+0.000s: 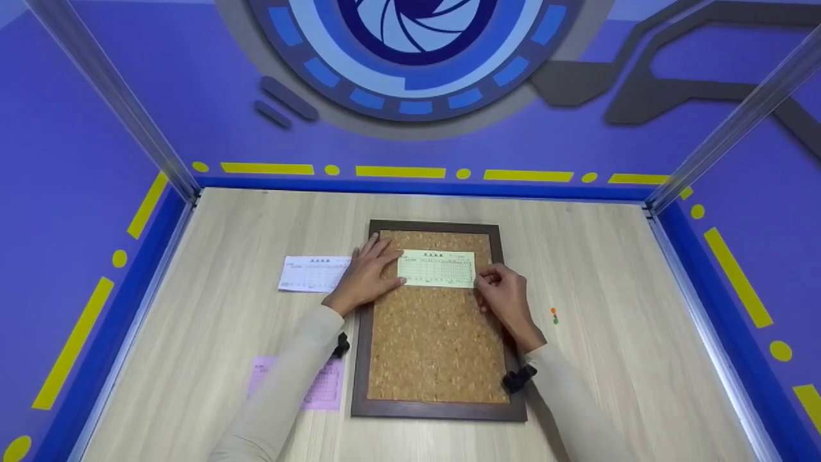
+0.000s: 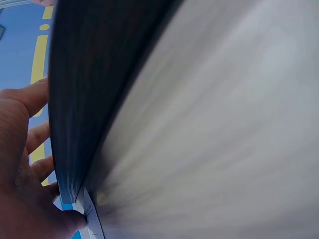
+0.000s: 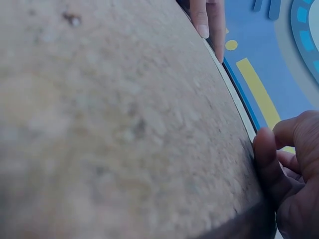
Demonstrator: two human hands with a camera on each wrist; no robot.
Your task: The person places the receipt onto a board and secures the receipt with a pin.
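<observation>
left hand (image 1: 364, 274): flat, fingers straight, pressing green slip (image 1: 437, 268) | right hand (image 1: 503, 296): fingers curled, pinching slip's right edge | slip on one cork board (image 1: 431, 346) | table (image 1: 192, 321): one white slip (image 1: 312, 274), one pink slip (image 1: 324, 388)

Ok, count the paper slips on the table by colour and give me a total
Pale green printed slip on the cork board, under the left hand and pinched by the right hand: 1
White printed slip on the wooden table: 1
Pink printed slip: 1
Total: 3
</observation>
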